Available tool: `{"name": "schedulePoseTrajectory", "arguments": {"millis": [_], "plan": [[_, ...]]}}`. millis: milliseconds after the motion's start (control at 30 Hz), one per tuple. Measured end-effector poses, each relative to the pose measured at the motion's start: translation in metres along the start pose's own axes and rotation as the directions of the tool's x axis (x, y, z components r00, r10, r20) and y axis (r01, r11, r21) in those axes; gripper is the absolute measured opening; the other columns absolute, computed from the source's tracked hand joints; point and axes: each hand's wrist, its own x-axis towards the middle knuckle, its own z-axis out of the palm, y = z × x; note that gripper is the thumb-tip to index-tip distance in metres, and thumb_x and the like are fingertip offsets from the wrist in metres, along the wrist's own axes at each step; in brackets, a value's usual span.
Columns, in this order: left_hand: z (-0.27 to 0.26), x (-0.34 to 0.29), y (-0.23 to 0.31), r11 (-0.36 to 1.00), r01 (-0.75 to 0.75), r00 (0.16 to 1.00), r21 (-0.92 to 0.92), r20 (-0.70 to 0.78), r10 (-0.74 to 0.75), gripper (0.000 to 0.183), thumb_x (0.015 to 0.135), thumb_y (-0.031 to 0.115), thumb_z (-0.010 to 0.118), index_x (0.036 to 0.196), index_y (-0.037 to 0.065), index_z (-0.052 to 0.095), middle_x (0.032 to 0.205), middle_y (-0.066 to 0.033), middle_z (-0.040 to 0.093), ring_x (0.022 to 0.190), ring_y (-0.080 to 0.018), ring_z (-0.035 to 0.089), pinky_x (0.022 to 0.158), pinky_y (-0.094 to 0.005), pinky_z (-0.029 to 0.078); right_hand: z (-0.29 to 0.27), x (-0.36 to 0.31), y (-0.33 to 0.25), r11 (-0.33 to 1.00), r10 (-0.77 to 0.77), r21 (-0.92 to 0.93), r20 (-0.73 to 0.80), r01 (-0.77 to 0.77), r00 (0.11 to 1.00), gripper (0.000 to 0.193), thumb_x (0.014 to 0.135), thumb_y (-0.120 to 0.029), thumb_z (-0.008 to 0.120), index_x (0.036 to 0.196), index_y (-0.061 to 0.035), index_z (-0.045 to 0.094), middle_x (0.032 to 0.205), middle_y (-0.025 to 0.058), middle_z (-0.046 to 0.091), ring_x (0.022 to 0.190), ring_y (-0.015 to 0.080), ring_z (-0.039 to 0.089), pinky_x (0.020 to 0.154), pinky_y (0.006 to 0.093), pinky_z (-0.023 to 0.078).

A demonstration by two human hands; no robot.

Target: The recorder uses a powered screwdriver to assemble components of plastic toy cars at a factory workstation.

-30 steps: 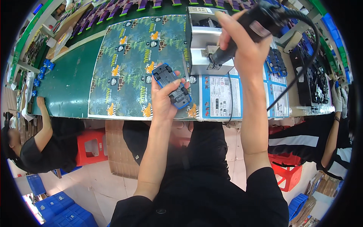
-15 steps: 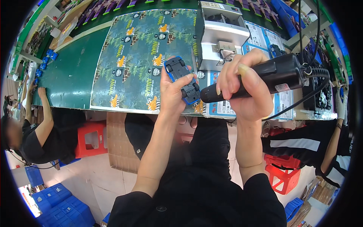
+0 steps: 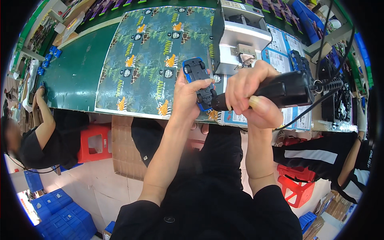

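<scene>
A blue toy car (image 3: 196, 69) lies in my left hand (image 3: 185, 96), its black underside turned up toward me and my thumb across its middle. My right hand (image 3: 256, 94) is wrapped round a black corded electric screwdriver (image 3: 286, 90), held almost level and pointing left. The screwdriver's front end meets the near end of the car's underside; its bit is hidden from view. Behind my right hand stands a silver metal machine (image 3: 240, 38) on the bench.
Printed animal-pattern sheets (image 3: 148, 60) cover the green bench (image 3: 78, 76). Several blue toy cars (image 3: 47, 60) line its left side. Black parts (image 3: 340, 100) sit at the right, where the screwdriver's cord (image 3: 306, 110) loops. Co-workers sit on both sides, with red stools (image 3: 96, 142) nearby.
The screwdriver has come left and its front end now overlaps the car's near end. The car has shifted slightly right in my left hand. At the left, a co-worker's arm has moved.
</scene>
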Motion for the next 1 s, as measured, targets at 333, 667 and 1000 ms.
{"name": "schedulePoseTrajectory", "arguments": {"millis": [333,667,1000], "plan": [[0.0,-0.001,0.001,1.0,0.025,1.0,-0.015,-0.01,-0.026,0.048,0.073,-0.01,0.065,0.117,0.004,0.051,0.102,-0.011,0.062,0.083,-0.023,0.067,0.071,-0.0366,0.057,0.002,-0.004,-0.001,0.999,-0.044,0.014,-0.014,0.044,0.999,0.025,0.077,-0.02,0.066,0.087,-0.0035,0.049,0.064,0.0055,0.052,0.049,0.0138,0.049,0.049,0.0288,0.045],[-0.003,-0.001,-0.002,0.995,0.052,0.994,-0.089,0.1,-0.043,0.03,0.093,0.026,0.065,0.112,0.005,0.055,0.097,-0.0102,0.063,0.08,-0.0207,0.066,0.068,-0.0353,0.056,0.006,-0.012,-0.011,0.994,-0.075,-0.085,0.001,0.074,0.997,0.028,0.08,-0.021,0.069,0.09,-0.0016,0.051,0.066,0.0069,0.053,0.052,0.0155,0.051,0.052,0.0299,0.047],[-0.01,0.005,0.042,-0.043,-0.718,0.62,0.694,0.667,0.413,0.06,0.088,0.054,0.061,0.119,0.003,0.059,0.09,-0.008,0.062,0.076,-0.0211,0.063,0.064,-0.0343,0.05,-0.037,-0.043,-0.017,0.777,-0.185,-0.626,-0.312,-0.055,0.932,0.011,0.085,-0.005,0.061,0.09,-0.001,0.053,0.064,0.006,0.05,0.052,0.0155,0.051,0.054,0.0285,0.044]]}}
